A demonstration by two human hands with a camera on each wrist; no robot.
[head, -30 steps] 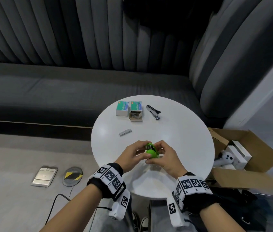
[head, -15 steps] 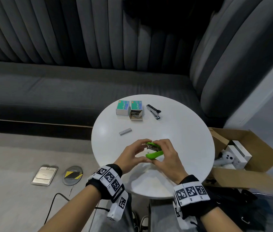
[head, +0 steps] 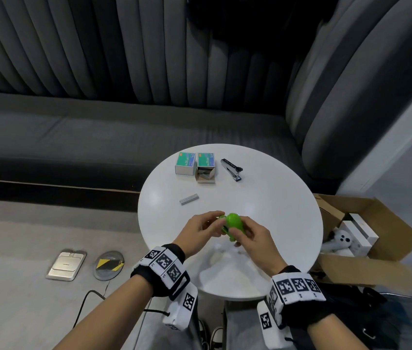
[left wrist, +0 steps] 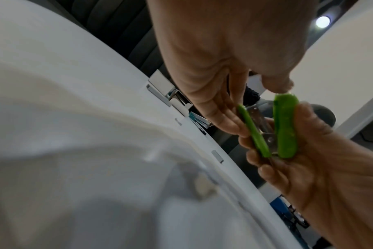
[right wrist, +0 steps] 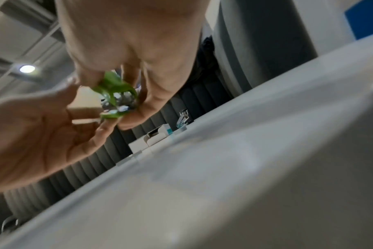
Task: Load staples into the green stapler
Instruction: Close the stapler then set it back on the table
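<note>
Both hands hold the small green stapler a little above the near half of the round white table. My left hand pinches its far end, and my right hand grips its near end. In the left wrist view the stapler is hinged open, with the metal magazine showing between the green top and base. The right wrist view shows the stapler blurred between the fingers. A loose strip of staples lies on the table beyond the hands.
Two green-and-white staple boxes stand at the table's far side, the right one open. A silver and black stapler lies beside them. An open cardboard box sits on the floor at right. A grey sofa runs behind.
The stapler has been turned in the hands: half a second ago its metal inside faced the head camera, now its rounded green top does. Both hands stayed over the same spot.
</note>
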